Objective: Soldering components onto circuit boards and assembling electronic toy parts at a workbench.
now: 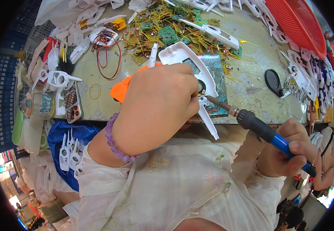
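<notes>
My right hand [290, 148] is wrapped round the blue and black handle of a soldering iron [257, 123]. The iron's tip points left, at a small round black part in an open white plastic housing [178, 52]. My left hand [163, 104], with a purple bead bracelet [115, 144] on its wrist, is closed over the housing. Its fingertips pinch a thin yellow wire [203, 95] beside the iron's tip; the grip itself is mostly hidden by the hand. An orange thing [120, 89] shows from under this hand. The housing's white handle [209, 121] sticks out past the table's front edge.
Circuit boards with yellow wires [169, 34] are heaped at the back. A red basket [300, 23] stands back right, near a black ring [273, 82] and white plastic parts [303, 82]. At left lie a phone [73, 102] and a red cable [106, 69]; below hangs a blue bag [59, 133].
</notes>
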`<action>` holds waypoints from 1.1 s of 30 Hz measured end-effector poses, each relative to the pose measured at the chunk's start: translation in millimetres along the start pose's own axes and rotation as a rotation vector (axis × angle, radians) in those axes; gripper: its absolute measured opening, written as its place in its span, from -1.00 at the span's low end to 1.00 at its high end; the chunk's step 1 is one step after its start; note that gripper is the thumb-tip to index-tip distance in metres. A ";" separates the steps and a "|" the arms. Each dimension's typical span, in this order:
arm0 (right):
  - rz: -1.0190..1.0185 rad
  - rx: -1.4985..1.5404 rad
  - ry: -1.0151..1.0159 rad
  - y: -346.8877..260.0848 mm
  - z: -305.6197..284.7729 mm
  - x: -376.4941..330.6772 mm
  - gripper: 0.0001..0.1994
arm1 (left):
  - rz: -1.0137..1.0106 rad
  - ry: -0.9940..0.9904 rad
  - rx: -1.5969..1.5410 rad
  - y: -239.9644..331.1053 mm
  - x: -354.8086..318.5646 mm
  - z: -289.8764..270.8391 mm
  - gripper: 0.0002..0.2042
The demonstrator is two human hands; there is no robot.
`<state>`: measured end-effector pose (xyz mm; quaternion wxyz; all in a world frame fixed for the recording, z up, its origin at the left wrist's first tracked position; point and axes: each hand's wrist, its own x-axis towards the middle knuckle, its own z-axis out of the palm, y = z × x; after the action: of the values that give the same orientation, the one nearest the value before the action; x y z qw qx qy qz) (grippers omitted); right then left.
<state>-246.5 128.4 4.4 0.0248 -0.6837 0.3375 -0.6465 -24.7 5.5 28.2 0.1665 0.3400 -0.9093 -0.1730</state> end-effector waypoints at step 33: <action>0.027 0.106 0.236 -13.8 -21.5 -3.0 -0.70 | 0.032 -0.056 -0.046 -4.6 1.1 -3.5 -0.95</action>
<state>-259.7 149.2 11.9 0.0295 -0.5959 0.3128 -0.7391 -21.4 0.8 29.6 0.1516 0.3163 -0.9147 -0.2006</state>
